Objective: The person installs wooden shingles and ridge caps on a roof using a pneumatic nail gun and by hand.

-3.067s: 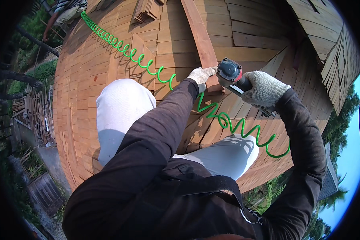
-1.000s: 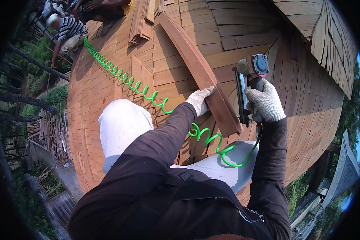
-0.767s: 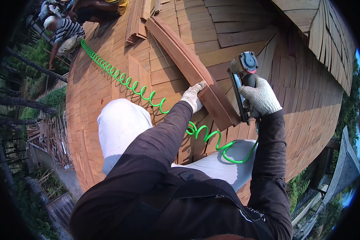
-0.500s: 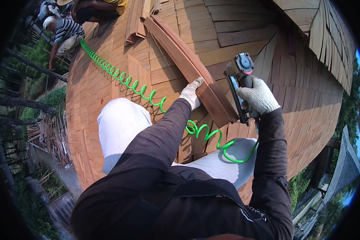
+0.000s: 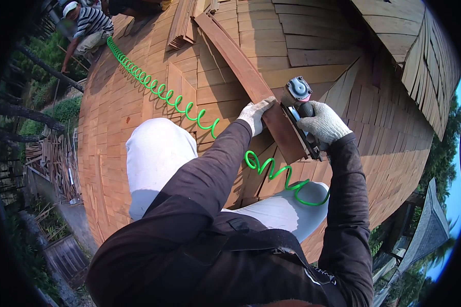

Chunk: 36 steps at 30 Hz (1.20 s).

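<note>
On a sloped wooden shingle roof (image 5: 138,102), a long plank (image 5: 241,71) is pinned flat by the gloved left hand (image 5: 255,113) while, beside its lower end, a nail gun (image 5: 299,110) is gripped by the right hand (image 5: 322,123), steadying it for fastening.

Both our hands wear knitted cloth work gloves, pale and nubbly: the left hand (image 5: 256,113) on a long plank (image 5: 251,84) of smooth, matt reddish-brown wood, the right hand (image 5: 322,123) around a nail gun (image 5: 300,110) of dull grey metal with dark plastic parts. Its coiled air hose (image 5: 161,92) is glossy green plastic. The roof shingles (image 5: 118,133) are matt, lightly grained wood.
</note>
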### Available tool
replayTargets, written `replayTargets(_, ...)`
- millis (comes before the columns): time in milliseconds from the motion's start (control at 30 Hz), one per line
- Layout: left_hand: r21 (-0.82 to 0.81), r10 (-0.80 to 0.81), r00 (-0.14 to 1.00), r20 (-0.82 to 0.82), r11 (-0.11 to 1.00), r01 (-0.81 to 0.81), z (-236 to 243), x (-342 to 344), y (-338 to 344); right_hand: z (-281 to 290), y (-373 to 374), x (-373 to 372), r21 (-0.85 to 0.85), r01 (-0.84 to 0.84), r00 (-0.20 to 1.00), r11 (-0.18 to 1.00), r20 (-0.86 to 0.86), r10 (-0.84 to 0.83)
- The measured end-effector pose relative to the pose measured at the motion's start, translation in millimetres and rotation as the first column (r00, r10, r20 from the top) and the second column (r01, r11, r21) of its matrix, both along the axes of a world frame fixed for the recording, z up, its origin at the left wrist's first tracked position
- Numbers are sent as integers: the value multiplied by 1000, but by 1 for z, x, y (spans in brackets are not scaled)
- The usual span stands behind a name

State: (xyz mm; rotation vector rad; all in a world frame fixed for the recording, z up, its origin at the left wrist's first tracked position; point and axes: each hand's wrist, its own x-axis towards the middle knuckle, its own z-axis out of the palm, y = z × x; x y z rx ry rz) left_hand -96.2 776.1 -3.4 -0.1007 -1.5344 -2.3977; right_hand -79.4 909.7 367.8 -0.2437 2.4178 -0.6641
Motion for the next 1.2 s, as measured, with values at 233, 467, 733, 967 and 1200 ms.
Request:
replayTargets(233,693,-429,806,407,720,33,134,37,-8,-12,17,0,34,-13,1000,999,-12,13)
replayTargets(467,687,-409,775,482,726,-44,134,47,-19,-9,3,10,39,-108,992,993,-53,110)
replayTargets(733,251,-96,972,216,967,40,26,34,-17,-1,-9,17,53,-116,993,992,-20,118)
replayTargets(967,754,-425,786,449,652,-78,126,51,-17,-5,4,0,29,-125,990,992,-62,127)
replayTargets(1200,679,-343,782,520,722,-134,148,52,-20,21,-51,-31,248,-253,957,935,-78,280)
